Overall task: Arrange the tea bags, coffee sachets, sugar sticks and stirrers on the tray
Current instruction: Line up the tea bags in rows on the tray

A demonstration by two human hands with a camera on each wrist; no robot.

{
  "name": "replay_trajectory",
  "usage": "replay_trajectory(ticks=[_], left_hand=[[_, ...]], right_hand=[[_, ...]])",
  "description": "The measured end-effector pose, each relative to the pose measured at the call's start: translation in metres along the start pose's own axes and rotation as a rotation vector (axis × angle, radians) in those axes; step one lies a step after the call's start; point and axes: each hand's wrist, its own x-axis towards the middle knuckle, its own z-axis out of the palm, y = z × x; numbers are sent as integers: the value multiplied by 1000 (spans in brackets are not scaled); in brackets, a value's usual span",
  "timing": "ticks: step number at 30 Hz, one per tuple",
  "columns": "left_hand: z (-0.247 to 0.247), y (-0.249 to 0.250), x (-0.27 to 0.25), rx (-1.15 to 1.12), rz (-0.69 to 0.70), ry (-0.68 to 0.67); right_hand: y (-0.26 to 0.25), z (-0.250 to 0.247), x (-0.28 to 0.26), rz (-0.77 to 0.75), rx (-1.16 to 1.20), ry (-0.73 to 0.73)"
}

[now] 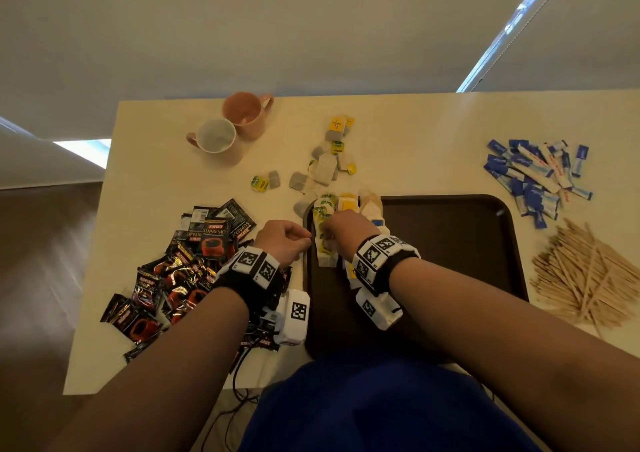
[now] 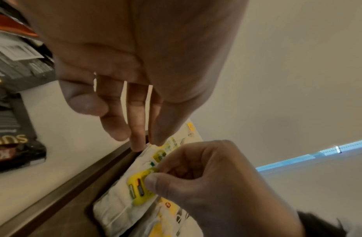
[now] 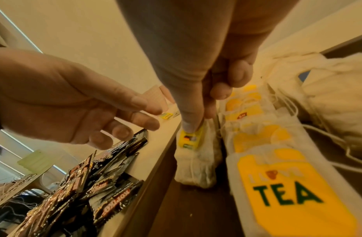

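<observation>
Head view: the right hand (image 1: 341, 231) and wristband cover part of the tea bag rows (image 1: 325, 223); the tray (image 1: 450, 243) near edge is hidden behind blue clothing (image 1: 381, 410). Right wrist view: nearest tea bag label (image 3: 293, 197) cut off at the bottom edge. Coffee sachets (image 1: 180, 271) partly hidden under the left forearm.

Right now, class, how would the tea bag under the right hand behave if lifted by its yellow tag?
The tea bag would probably dangle floppily: soft paper pouch on thin string. It looks light. The tag, pinched by the right hand, seems stiffer.
</observation>
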Motion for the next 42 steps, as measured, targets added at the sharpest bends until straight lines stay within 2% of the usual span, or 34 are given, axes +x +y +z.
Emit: replay_trajectory(ticks=[5, 9, 12, 19, 28, 31, 33, 35, 38, 40, 42], left_hand=[[8, -2, 7, 106, -22, -30], [17, 0, 16, 200, -37, -17], [23, 3, 20, 296, -36, -7], [27, 4, 28, 386, -67, -13], [25, 2, 27, 383, -52, -17], [14, 5, 25, 362, -45, -36], [-1, 11, 28, 294, -39, 15], [-24, 21, 37, 261, -33, 139], [-55, 32, 61, 343, -40, 350], [-65, 37, 78, 419, -94, 314], [-68, 41, 90, 562, -141, 177]], right_hand=[[10, -6, -14, 9, 123, 105], [33, -12, -34, 74, 263, 256], [53, -11, -49, 120, 331, 297], [72, -8, -64, 177, 356, 284], [68, -2, -61, 156, 407, 299], [68, -2, -60, 149, 413, 301], [70, -3, -59, 152, 416, 319], [75, -4, -58, 164, 433, 333], [82, -4, -58, 172, 440, 337], [84, -4, -59, 179, 448, 341], [86, -4, -62, 184, 454, 320]])
